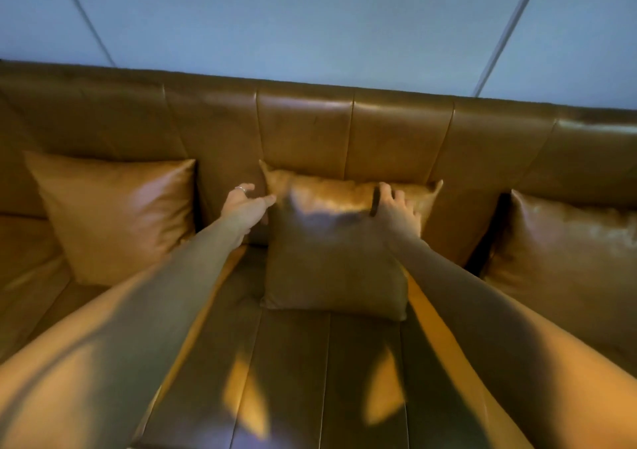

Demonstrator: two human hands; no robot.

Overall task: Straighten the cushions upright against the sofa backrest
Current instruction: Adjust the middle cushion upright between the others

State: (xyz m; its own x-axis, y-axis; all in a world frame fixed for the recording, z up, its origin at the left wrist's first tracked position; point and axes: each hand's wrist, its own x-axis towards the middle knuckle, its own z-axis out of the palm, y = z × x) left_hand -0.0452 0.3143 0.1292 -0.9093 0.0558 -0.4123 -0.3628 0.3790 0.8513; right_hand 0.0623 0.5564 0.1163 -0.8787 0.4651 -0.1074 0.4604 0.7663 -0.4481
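Note:
Three tan leather cushions lean on the brown sofa backrest (306,128). The middle cushion (331,259) stands nearly upright, its top edge touching the backrest. My left hand (244,205), with a ring on one finger, is beside the cushion's upper left corner with its fingers spread, touching or just off the edge. My right hand (400,207) lies flat on the cushion's upper right part, fingers apart, pressing it. The left cushion (117,217) and the right cushion (565,252) stand upright against the backrest, untouched.
The sofa seat (310,379) stretches toward me below the cushions, with patches of light on it. A pale blue panelled wall (310,21) rises behind the backrest.

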